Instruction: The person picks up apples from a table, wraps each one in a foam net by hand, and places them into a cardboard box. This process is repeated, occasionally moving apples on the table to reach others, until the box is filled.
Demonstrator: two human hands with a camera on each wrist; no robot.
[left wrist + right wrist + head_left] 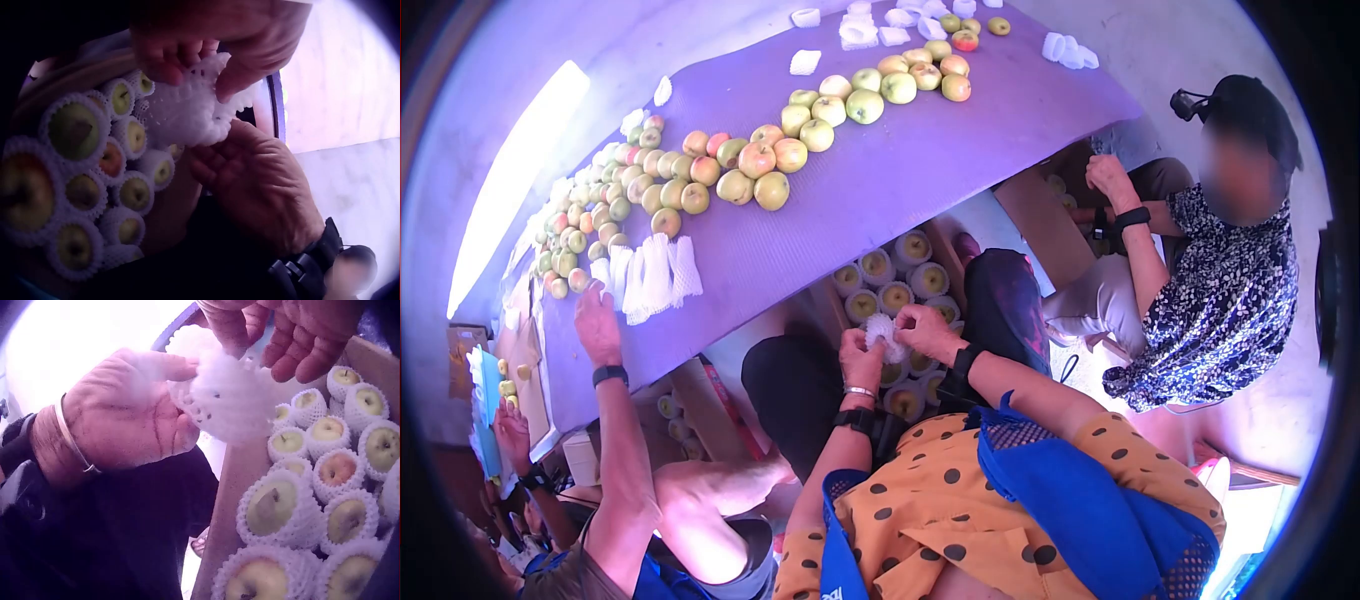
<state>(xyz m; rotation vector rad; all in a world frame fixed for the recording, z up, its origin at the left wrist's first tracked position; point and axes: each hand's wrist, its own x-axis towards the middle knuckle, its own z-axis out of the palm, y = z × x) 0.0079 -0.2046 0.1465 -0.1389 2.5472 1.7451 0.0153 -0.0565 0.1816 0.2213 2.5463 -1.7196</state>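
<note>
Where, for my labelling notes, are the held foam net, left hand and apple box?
Foam net (228,403): right wrist view, its middle.
Left hand (128,415): right wrist view, palm.
Apple box (242,467): right wrist view, side wall.

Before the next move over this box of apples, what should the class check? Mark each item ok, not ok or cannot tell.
1. Left hand holds the foam net: ok.
2. Right hand is on the same net: ok.
3. An apple is inside that net: cannot tell.
4. The apples in plain view in the box wear nets: ok.
5. Spare nets on the table are clear of others' hands: not ok, another person's hand is at them.
</note>
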